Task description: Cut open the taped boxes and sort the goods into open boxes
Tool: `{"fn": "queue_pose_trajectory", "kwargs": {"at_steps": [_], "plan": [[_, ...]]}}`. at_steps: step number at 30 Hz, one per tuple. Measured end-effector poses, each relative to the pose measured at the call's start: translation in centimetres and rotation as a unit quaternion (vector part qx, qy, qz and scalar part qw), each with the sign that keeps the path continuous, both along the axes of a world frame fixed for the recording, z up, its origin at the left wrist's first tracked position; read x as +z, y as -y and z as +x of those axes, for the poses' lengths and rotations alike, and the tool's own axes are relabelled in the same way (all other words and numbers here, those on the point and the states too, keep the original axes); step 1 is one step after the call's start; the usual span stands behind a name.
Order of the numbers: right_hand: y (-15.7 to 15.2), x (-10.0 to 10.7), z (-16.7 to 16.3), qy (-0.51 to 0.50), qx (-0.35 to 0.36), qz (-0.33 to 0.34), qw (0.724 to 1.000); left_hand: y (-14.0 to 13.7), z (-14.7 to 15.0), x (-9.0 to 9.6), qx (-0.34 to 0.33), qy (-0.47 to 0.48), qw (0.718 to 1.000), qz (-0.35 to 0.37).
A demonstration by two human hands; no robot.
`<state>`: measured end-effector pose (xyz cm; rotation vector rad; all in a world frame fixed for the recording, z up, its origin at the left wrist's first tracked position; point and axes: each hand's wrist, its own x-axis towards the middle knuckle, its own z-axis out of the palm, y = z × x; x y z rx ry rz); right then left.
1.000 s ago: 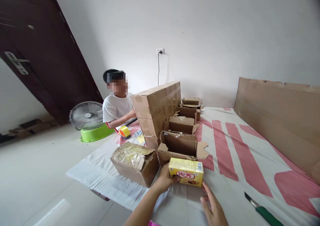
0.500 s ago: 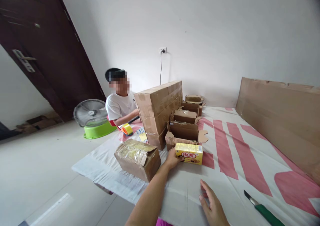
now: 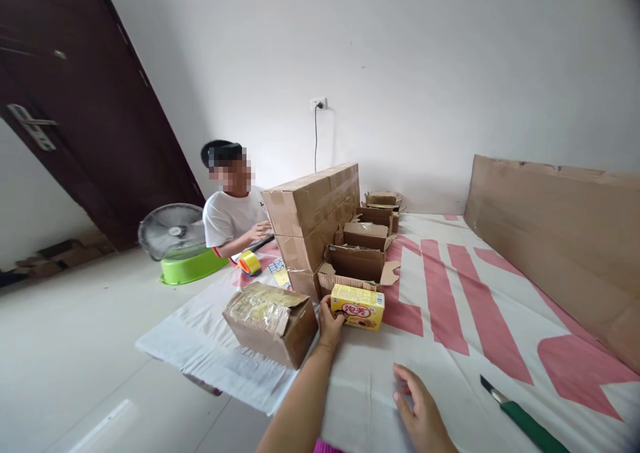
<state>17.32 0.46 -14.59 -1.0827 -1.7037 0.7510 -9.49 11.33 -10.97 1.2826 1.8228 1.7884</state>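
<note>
A small yellow snack box point(image 3: 357, 307) with red lettering stands on the cloth-covered table in front of the nearest open carton. My left hand point(image 3: 331, 323) grips its left end, thumb on the front face and fingers behind. Just behind that box, the open cardboard carton point(image 3: 356, 265) has torn flaps spread outward. My right hand point(image 3: 420, 409) hovers over the near part of the table, fingers apart and holding nothing. To its right lies a green-handled utility knife point(image 3: 525, 416), blade out. Left of my left forearm sits a taped brown carton point(image 3: 270, 323).
Stacked sealed cartons point(image 3: 315, 223) form a wall left of several open cartons. A person in a white shirt point(image 3: 233, 219) sits behind it, near a yellow tape roll point(image 3: 249, 263). A large cardboard sheet point(image 3: 550, 233) leans at right. A fan point(image 3: 173, 231) stands on the floor.
My left hand has shifted slightly left with the snack box, keeping its hold. The view has turned a little right. The other person's hand has come up into sight beside the stacked cartons.
</note>
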Motion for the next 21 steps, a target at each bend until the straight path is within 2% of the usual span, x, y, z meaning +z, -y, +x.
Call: {"fn": "queue_pose_trajectory", "kwargs": {"at_steps": [4, 11, 15, 18, 21], "plan": [[-0.1, -0.4, 0.0, 0.007, 0.004, 0.004, 1.0, 0.5, 1.2, 0.7, 0.068, -0.071, 0.995, 0.016], [-0.1, 0.1, 0.0, 0.025, 0.02, 0.009, 0.999, 3.3, 5.7, 2.8, 0.037, -0.221, 0.973, 0.063], [-0.1, 0.6, 0.0, 0.021, 0.019, 0.016, 0.999, 4.4, 7.2, 4.6, 0.021, -0.328, 0.944, -0.015], [0.0, 0.8, 0.0, 0.016, 0.018, 0.013, 1.0, 4.4, 7.0, 6.0, 0.044, -0.335, 0.938, -0.079], [0.1, 0.9, 0.0, 0.011, 0.018, 0.002, 1.0, 3.9, 5.6, 7.1, 0.062, -0.335, 0.935, -0.097]]}}
